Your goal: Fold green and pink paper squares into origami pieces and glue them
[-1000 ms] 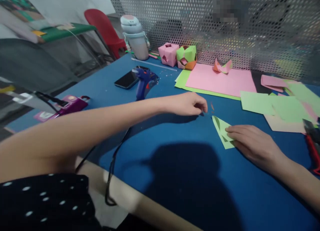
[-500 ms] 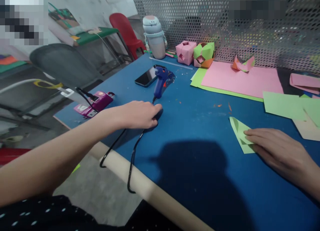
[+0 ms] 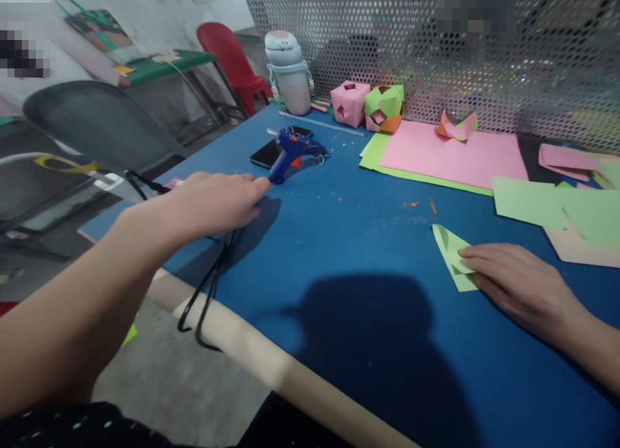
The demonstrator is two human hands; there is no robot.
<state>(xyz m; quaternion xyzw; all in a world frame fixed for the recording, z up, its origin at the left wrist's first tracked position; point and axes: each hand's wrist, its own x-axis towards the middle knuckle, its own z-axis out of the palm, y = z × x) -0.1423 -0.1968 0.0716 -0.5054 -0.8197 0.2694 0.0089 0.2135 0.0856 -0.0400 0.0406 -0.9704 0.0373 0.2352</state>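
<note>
My left hand (image 3: 217, 199) is closed around the black cord (image 3: 210, 286) just behind a blue glue gun (image 3: 287, 156). The gun lies on the table beside a dark phone (image 3: 265, 153), its nozzle pointing right. A clear glue stick sticks out of its back end. Loops of cord hang from under this hand over the table's front edge. On the right, my right hand (image 3: 520, 283) grips a folded light green paper (image 3: 453, 257) against the blue table (image 3: 358, 241). Its thumb is hidden.
A pink paper cube (image 3: 349, 104), a green-and-orange paper ball (image 3: 384, 107) and a bottle (image 3: 289, 73) stand along the perforated metal screen (image 3: 416, 54). Pink sheets (image 3: 455, 154) and green sheets (image 3: 527, 199) lie at the right. A grey chair (image 3: 101, 128) stands left.
My left hand has moved left and slightly up, drawing the cord along. The glue gun has shifted left and turned, now partly over the phone. My right hand stays on the folded paper.
</note>
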